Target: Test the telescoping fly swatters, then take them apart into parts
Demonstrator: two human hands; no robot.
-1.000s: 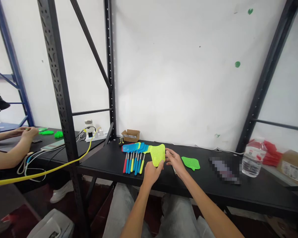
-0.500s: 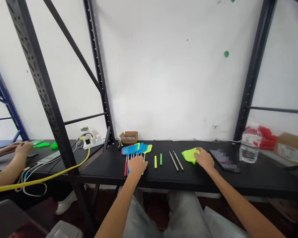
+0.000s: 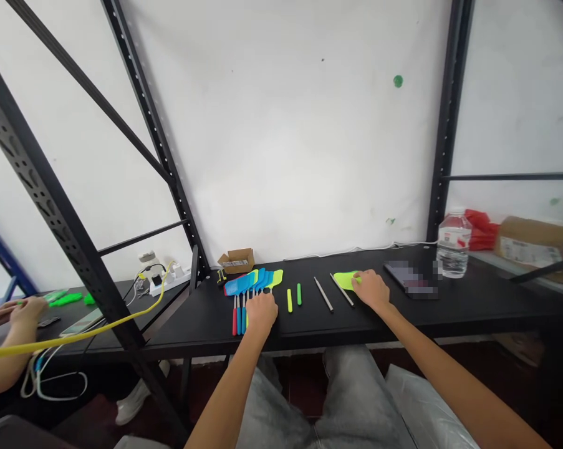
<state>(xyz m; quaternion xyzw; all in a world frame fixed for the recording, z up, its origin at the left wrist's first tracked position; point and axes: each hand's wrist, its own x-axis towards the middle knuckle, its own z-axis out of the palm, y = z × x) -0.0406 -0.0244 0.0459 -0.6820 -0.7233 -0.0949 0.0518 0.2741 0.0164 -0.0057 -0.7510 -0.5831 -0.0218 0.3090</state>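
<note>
Several fly swatters (image 3: 239, 284) with blue, yellow-green and red heads lie fanned out on the black tabletop. My left hand (image 3: 262, 312) is closed over the handles at the fan's right side, covering some of them; its exact grip is partly hidden. To its right lie a yellow handle piece (image 3: 289, 300) and a green handle piece (image 3: 299, 294). Beyond them are two slim metal rods (image 3: 324, 295), side by side. My right hand (image 3: 372, 290) pinches the right end of flat yellow-green swatter heads (image 3: 341, 280), whose left edge lies against the right-hand rod.
At the back left stand a small open cardboard box (image 3: 237, 260) and a power strip (image 3: 169, 280). A tablet-like device (image 3: 403, 274) and a water bottle (image 3: 454, 243) are on the right. Dark rack posts (image 3: 442, 125) frame the table. Another person's hands (image 3: 28, 310) work at far left.
My right hand has brought the yellow-green heads left, up to the right-hand rod. My left hand stays over the swatter handles. The camera view has turned to the right.
</note>
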